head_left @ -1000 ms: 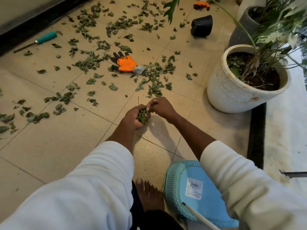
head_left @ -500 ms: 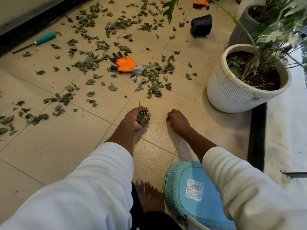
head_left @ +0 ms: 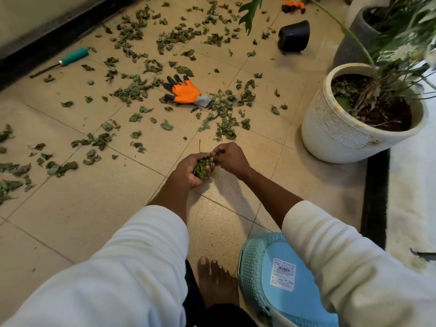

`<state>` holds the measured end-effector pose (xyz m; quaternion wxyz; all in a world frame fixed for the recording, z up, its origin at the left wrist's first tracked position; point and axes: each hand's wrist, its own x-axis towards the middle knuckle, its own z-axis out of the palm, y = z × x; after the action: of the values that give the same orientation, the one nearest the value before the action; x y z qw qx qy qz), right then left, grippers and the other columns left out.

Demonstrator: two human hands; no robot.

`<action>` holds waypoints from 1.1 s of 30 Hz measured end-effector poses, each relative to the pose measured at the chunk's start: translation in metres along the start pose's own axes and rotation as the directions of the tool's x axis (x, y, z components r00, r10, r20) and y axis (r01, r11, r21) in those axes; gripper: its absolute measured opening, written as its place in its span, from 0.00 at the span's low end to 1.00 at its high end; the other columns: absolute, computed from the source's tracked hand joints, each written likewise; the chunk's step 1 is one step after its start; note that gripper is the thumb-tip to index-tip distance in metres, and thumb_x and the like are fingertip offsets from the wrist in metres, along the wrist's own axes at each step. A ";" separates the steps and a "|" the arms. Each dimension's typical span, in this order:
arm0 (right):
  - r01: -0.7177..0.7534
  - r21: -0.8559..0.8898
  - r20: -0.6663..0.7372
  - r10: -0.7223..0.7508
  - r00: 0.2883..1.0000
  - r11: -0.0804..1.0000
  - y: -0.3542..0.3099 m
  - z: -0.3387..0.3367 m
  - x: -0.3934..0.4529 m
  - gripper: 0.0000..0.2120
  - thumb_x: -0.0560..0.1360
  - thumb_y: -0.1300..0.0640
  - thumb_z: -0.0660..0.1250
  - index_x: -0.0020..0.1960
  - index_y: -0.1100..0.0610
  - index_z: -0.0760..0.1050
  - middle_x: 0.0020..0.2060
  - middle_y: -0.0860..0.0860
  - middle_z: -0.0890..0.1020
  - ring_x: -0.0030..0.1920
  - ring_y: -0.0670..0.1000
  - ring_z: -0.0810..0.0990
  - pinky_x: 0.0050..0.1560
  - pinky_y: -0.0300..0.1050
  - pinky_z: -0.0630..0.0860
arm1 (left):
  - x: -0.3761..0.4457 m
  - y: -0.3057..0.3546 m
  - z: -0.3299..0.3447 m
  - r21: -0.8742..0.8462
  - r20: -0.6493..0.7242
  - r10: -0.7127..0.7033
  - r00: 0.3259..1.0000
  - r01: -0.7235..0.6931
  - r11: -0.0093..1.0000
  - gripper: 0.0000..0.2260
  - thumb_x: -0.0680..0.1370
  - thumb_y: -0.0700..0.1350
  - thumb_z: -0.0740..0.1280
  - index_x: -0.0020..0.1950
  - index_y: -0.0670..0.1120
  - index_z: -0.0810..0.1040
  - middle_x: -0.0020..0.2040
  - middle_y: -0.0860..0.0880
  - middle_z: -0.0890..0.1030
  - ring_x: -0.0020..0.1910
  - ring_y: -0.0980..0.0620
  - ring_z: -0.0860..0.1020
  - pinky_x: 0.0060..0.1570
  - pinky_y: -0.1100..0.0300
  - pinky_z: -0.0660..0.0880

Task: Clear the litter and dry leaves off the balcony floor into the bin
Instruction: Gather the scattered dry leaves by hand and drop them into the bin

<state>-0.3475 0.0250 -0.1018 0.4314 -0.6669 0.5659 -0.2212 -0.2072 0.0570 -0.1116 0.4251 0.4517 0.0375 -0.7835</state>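
Note:
Dry green leaves (head_left: pixel 224 125) lie scattered over the beige tiled balcony floor (head_left: pixel 82 208), thickest toward the far left and centre. My left hand (head_left: pixel 188 171) is cupped around a handful of leaves (head_left: pixel 202 166) just above the floor. My right hand (head_left: pixel 230 158) pinches a small leaf piece at the top of that handful. A light blue bin (head_left: pixel 280 277) lies beside my bare foot at the bottom right, partly hidden under my right sleeve.
An orange and black glove (head_left: pixel 185 92) lies among the leaves ahead. A teal-handled tool (head_left: pixel 68 59) is at the far left, a black pot (head_left: pixel 293 36) far ahead, a second orange glove (head_left: pixel 293 5) behind it. A white planter (head_left: pixel 342 135) and grey planter (head_left: pixel 354 41) stand right.
Half a second ago my right hand was down on the floor picking up a leaf; it has come back up to the handful in my left hand.

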 end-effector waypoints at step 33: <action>0.065 -0.381 -0.006 -0.073 0.997 0.922 0.042 0.020 0.006 0.10 0.73 0.68 0.64 0.47 0.64 0.83 0.46 0.60 0.84 0.49 0.57 0.80 0.52 0.47 0.75 | 0.013 0.018 -0.036 0.010 -0.074 -0.042 0.996 0.043 0.999 0.08 0.78 0.42 0.63 0.40 0.41 0.73 0.34 0.41 0.77 0.30 0.52 0.70 0.21 0.69 0.70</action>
<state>-0.3538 0.0267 -0.1482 0.2798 -0.7552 0.5785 -0.1289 -0.1737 0.0537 -0.1364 0.4042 0.4818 0.0582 -0.7753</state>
